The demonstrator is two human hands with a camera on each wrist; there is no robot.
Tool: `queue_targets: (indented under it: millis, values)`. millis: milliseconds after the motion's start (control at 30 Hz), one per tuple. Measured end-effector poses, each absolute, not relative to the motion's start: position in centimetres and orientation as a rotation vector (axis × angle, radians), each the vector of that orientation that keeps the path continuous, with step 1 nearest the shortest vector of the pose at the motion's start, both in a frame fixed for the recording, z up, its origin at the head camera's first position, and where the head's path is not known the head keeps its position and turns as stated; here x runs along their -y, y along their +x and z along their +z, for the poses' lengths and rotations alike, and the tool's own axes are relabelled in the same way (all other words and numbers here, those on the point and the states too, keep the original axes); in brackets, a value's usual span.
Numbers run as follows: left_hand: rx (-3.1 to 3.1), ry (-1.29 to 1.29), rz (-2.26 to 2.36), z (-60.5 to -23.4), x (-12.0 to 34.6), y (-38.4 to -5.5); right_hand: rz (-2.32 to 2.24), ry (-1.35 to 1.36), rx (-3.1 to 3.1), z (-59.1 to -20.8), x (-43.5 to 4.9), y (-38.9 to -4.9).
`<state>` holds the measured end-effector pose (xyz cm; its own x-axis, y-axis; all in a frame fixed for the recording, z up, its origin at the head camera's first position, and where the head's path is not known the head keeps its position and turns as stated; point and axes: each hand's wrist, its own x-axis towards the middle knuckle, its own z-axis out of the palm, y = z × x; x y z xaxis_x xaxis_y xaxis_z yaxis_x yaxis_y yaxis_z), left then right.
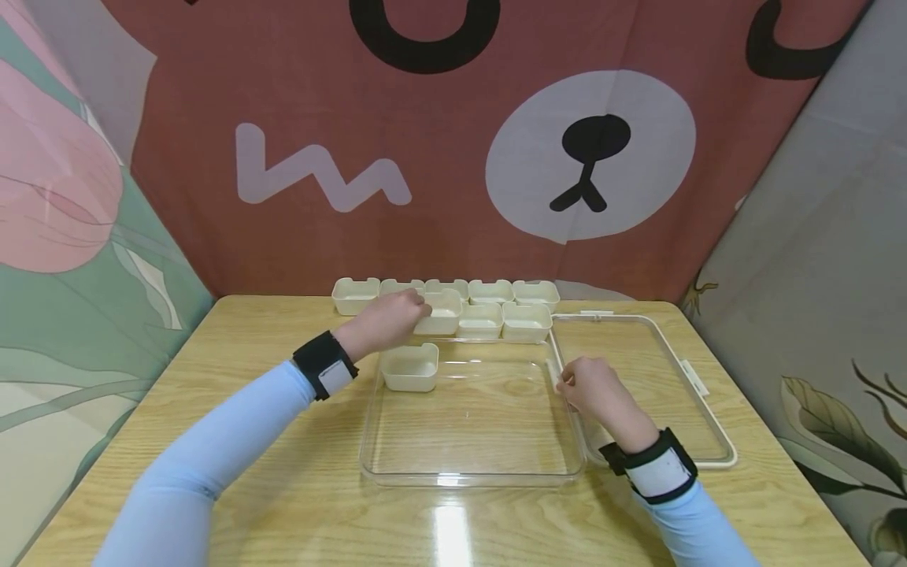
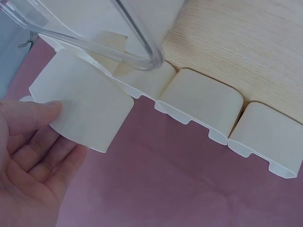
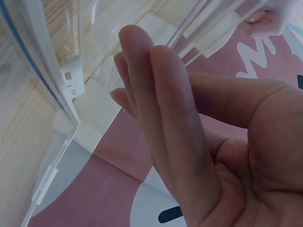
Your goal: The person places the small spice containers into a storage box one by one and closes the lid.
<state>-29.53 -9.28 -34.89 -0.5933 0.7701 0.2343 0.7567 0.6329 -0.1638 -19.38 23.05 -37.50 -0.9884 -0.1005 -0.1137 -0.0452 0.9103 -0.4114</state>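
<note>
My left hand [image 1: 390, 319] pinches a small cream bin [image 1: 442, 311] at the back row. In the left wrist view the thumb presses on the wall of this bin [image 2: 87, 101], with the fingers behind it. A large clear plastic box [image 1: 468, 441] lies in front, one cream bin [image 1: 411, 370] standing in its back left corner. At the box's right side, my right hand [image 1: 602, 398] holds the rim between thumb and fingers. The right wrist view shows those fingers nearly straight, hiding the thumb's tip.
Several more cream bins [image 1: 490, 291] stand in two rows behind the clear box. A clear lid with a white frame [image 1: 659, 335] lies on the wooden table [image 1: 283, 488] at the right. A patterned cloth [image 1: 425, 252] hangs behind the table.
</note>
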Motion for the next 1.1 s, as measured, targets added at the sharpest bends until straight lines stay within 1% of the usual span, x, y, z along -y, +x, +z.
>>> queue_targets:
  millis: [533, 1100]
  values:
    - [2.486, -1.281, 0.078, -34.4, 9.0, -27.4, -0.614, -0.132, -2.957, -37.5, -23.1, -19.4]
    - [2.4, -1.385, 0.051, -33.8, 7.4, -25.4, -0.604, -0.165, -2.966, -37.5, -23.1, -19.4]
